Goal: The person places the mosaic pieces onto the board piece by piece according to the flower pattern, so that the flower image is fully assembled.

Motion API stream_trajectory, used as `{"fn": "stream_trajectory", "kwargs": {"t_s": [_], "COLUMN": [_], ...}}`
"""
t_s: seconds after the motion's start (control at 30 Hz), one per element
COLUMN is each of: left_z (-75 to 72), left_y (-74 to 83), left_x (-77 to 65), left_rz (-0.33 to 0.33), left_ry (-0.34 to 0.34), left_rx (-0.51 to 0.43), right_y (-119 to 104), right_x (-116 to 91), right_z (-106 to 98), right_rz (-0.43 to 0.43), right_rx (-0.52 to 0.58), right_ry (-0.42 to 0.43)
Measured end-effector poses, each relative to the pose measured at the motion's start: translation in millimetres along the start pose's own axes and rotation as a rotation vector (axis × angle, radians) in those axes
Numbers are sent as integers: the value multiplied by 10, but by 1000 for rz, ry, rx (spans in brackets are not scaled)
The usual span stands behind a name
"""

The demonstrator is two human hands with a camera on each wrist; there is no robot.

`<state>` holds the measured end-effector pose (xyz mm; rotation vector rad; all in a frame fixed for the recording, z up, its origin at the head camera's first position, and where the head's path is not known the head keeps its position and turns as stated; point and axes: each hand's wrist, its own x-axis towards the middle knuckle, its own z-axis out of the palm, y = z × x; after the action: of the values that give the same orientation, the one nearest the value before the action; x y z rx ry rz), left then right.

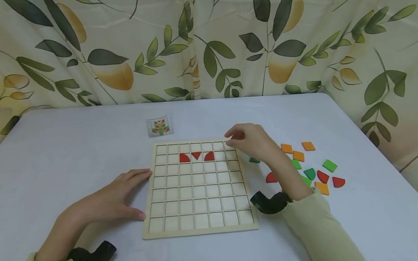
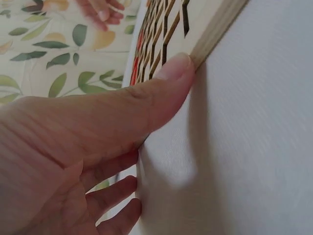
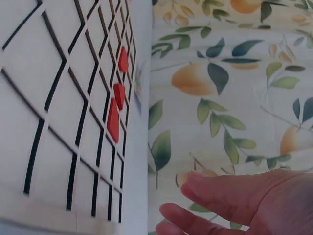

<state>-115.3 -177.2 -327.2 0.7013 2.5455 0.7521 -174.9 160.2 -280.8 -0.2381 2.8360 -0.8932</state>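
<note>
Evidently my left grip (image 1: pixel 107 203) is there to steady the gridded wooden board (image 1: pixel 201 231): its thumb (image 2: pixel 176 68) and fingers are spread apart, and the thumb and a fingertip touch the board's left edge without clasping it. My right grip (image 1: pixel 252 141) hangs by the far right corner, thumb and fingers parted, with nothing visible between them; whether a fingertip touches the rim I can't tell.

In the second row from the far side, a red triangle (image 1: pixel 196 155) sits point-down in the middle column, with a red quarter-round (image 1: pixel 184 158) to its left and a matching one (image 1: pixel 209 156) to its right, apparently set to mirror each other. Just beyond the board lies a pattern card (image 1: pixel 160 126), probably put there to be seen past my hands. Loose orange (image 1: pixel 308 146), green (image 1: pixel 330 165) and red (image 1: pixel 339 181) tiles lie on the right, seemingly for my right arm's reach, though that forearm hides part of the scatter.

The board is well inside the bench (image 1: pixel 83 145), with broad white cloth leftward. Rightward I have less room: a dark green tile (image 1: pixel 254 160) lies just beside the board's edge, near my wrist.
</note>
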Motion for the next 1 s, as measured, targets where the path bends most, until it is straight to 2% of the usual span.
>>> {"fn": "stream_trajectory", "kwargs": {"t_s": [0.17,0.5,0.8,1.0], "left_z": [-8,-12,-9,-11], "left_y": [5,4,4,5], "left_x": [27,38,28,26], "left_rz": [18,3,-3,0], "left_ry": [2,0,-4,-8], "left_rx": [-4,-13,-26,-33], "right_y": [132,375,664,798], "right_x": [-7,-29,2,24], "right_z": [-129,-402,-402,-362], "right_rz": [36,162,275,284], "right_rx": [-9,8,-5,-16], "right_ry": [25,-8,-80,-116]}}
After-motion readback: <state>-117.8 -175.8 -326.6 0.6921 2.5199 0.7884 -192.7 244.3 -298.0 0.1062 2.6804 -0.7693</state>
